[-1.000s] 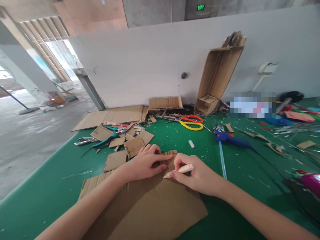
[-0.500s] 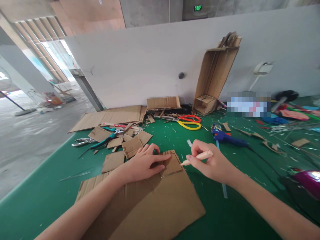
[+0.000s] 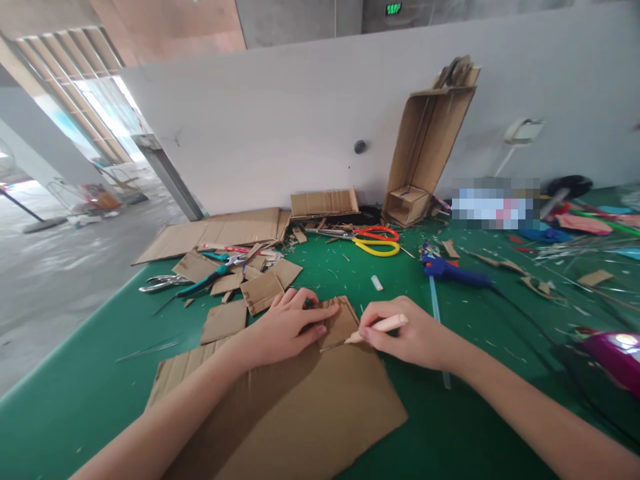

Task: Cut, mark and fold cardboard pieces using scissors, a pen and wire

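Note:
My left hand [image 3: 287, 327] lies with its fingers spread, index finger and thumb pressing a small cardboard piece [image 3: 341, 327] down on a big cardboard sheet [image 3: 300, 413]. Between the thumb and fingers of my right hand [image 3: 403, 333] is a thick, pale pencil [image 3: 390, 324]. Its tip points left and rests at the small piece's near edge, close to the right corner. The right hand partly covers that corner. Blunt end of the pencil sticks out to the upper right.
Cardboard scraps [image 3: 263, 292] and teal-handled pliers [image 3: 210, 280] lie left. Scissors [image 3: 377, 240] with red and yellow handles lie farther back. A blue glue gun [image 3: 457, 272] is at right, its cord trailing. A tall cardboard box [image 3: 430, 147] leans on the wall.
My right hand has moved left and slightly nearer, bringing the pencil tip from the small piece's right edge to its near edge. My left hand keeps pressing the same piece.

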`<action>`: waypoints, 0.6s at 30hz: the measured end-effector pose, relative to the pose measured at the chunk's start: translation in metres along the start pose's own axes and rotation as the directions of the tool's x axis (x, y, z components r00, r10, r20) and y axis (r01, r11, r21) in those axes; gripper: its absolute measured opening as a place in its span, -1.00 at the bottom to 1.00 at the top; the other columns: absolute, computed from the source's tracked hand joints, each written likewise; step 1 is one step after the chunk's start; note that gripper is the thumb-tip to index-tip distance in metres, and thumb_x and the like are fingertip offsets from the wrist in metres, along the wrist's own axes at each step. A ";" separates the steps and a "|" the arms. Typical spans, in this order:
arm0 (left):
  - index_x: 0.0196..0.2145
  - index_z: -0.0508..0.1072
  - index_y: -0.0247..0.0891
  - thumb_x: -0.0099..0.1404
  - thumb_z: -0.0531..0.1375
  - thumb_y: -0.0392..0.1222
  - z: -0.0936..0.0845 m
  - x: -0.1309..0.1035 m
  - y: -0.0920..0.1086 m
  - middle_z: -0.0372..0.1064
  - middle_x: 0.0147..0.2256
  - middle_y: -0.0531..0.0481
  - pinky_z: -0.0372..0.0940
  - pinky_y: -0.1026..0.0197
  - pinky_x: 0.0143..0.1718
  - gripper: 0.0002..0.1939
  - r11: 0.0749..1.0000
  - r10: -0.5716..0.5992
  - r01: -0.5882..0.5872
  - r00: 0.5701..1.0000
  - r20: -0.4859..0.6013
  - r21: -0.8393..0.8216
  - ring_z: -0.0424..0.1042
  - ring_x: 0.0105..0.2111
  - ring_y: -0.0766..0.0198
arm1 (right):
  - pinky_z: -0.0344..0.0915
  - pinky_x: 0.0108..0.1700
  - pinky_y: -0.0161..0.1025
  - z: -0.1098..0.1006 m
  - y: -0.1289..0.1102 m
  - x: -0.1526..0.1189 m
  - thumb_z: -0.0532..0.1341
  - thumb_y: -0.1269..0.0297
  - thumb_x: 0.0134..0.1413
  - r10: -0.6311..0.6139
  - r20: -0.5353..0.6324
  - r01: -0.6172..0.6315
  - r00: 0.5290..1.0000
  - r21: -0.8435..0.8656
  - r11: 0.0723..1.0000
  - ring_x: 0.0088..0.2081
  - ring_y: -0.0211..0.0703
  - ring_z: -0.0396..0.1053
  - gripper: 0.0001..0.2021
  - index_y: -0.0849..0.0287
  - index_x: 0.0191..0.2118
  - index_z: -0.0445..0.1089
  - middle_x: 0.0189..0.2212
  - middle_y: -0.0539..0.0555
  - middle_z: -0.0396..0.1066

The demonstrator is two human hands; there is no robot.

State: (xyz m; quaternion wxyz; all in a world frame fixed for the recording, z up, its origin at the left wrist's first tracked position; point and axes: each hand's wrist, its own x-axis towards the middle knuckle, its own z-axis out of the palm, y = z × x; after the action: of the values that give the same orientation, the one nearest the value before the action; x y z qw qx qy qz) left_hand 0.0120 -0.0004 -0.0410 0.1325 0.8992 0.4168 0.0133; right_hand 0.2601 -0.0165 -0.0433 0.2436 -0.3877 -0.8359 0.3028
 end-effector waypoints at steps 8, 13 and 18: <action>0.19 0.15 0.16 0.38 -0.07 -0.06 0.000 0.001 0.003 0.13 -0.02 -0.06 0.02 -0.08 0.07 -0.57 1.000 -0.015 0.015 1.000 0.006 -0.006 0.11 0.01 0.09 | 0.11 -0.53 -0.36 -0.019 0.010 -0.001 0.11 0.21 0.13 0.125 -0.143 -0.108 0.982 0.124 0.986 -0.55 -0.30 0.28 -0.79 0.17 -0.46 0.34 -0.59 -0.02 0.41; 0.19 0.13 0.18 0.38 -0.06 -0.08 -0.001 0.001 0.003 0.13 -0.02 -0.05 0.01 -0.07 0.08 -0.56 1.000 -0.017 0.017 1.000 -0.003 -0.009 0.11 0.01 0.09 | 0.16 -0.54 -0.37 -0.009 0.015 0.005 0.10 0.22 0.11 0.224 -0.044 -0.201 0.974 0.299 0.933 -0.62 -0.30 0.28 -0.76 0.17 -0.53 0.27 -0.70 -0.04 0.35; 0.18 0.14 0.20 0.37 -0.05 -0.07 -0.002 0.000 0.003 0.14 -0.03 -0.04 0.01 -0.08 0.08 -0.57 1.000 -0.019 0.019 1.000 0.009 -0.015 0.13 0.00 0.10 | 0.18 -0.57 -0.40 -0.005 0.025 0.026 0.11 0.25 0.10 0.225 0.038 -0.225 0.974 0.332 0.916 -0.63 -0.32 0.31 -0.78 0.18 -0.53 0.22 -0.69 -0.04 0.37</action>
State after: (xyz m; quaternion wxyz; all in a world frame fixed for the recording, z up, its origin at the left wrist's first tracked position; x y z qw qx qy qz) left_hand 0.0144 -0.0016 -0.0385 0.1413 0.8943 0.4245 0.0111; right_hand 0.2609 0.0192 -0.0527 0.2698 -0.4345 -0.7221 0.4657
